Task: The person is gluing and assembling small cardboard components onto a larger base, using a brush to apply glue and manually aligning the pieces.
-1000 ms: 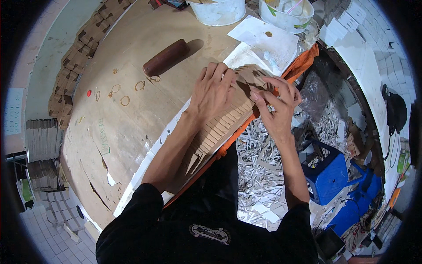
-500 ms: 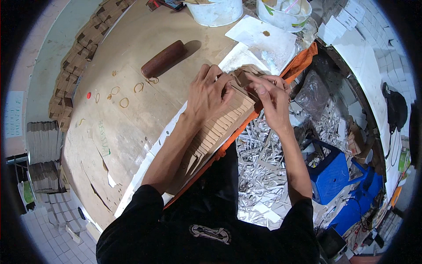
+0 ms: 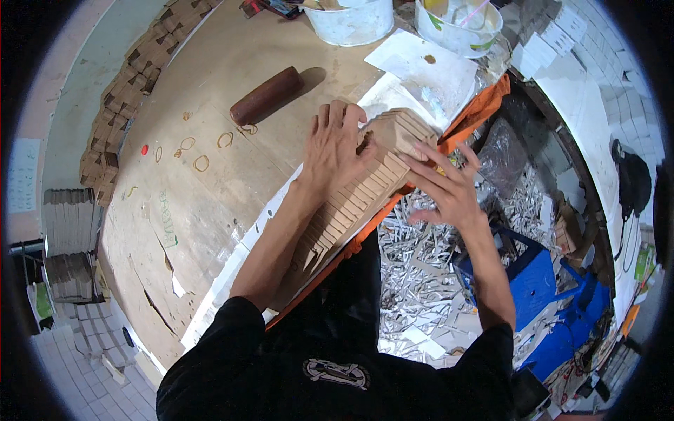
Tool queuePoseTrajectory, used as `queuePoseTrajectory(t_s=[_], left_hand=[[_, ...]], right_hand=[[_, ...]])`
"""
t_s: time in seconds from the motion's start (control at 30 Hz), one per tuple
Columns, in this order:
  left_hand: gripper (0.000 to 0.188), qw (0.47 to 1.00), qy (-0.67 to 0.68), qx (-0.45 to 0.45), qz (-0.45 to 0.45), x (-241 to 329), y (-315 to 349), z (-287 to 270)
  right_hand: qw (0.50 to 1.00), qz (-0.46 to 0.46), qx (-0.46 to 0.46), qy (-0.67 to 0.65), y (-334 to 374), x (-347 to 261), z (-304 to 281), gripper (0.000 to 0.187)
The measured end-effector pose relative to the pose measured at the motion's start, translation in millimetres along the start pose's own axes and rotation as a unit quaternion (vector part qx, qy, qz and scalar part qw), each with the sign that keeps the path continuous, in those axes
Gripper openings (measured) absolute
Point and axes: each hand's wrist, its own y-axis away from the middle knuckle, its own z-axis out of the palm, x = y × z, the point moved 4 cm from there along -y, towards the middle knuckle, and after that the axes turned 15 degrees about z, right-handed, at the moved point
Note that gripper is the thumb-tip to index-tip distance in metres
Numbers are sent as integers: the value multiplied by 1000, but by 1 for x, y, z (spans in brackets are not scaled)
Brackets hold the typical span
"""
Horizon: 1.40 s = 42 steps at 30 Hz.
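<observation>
A long overlapping row of brown folded card pieces (image 3: 353,203) lies slantwise along the table's near edge, with layered ends showing. My left hand (image 3: 331,149) is bent over its left side near the far end, fingers curled and thumb against the pieces; its fingertips are partly hidden. Over the far end's right side is my right hand (image 3: 453,188). Its fingers are spread, with some fingertips touching the top pieces and the thumb held apart. A brown cylinder (image 3: 267,96) lies on the table beyond my left hand.
Rubber bands (image 3: 201,163) and a red cap (image 3: 144,149) lie on the table (image 3: 210,203). White tubs (image 3: 351,22) stand at the back. Orange cloth (image 3: 477,109) hangs along the edge. Paper scraps (image 3: 421,281) and a blue plastic stool (image 3: 526,277) are below right. Stacked brown pieces (image 3: 105,133) line the left.
My right hand has moved slightly right and down, its fingers spreading. The brown pieces that stood raised between my hands now lie flatter at the row's far end. My left hand stays nearly in place.
</observation>
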Motion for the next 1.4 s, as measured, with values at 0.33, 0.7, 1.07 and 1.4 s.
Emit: queuePoseTrajectory(t_s=[0.33, 0.7, 1.07, 1.4], left_hand=[[21, 989, 35, 35, 139, 11, -2, 8], [26, 991, 50, 59, 113, 17, 0, -7], [34, 991, 14, 70, 116, 17, 4, 1], [29, 999, 16, 1, 38, 2, -1, 4]], right_hand=[[969, 208, 95, -96, -20, 19, -1, 38], [978, 137, 1, -157, -23, 18, 2, 48], [939, 212, -8, -271, -30, 23, 11, 66], [995, 50, -29, -79, -16, 21, 13, 70]])
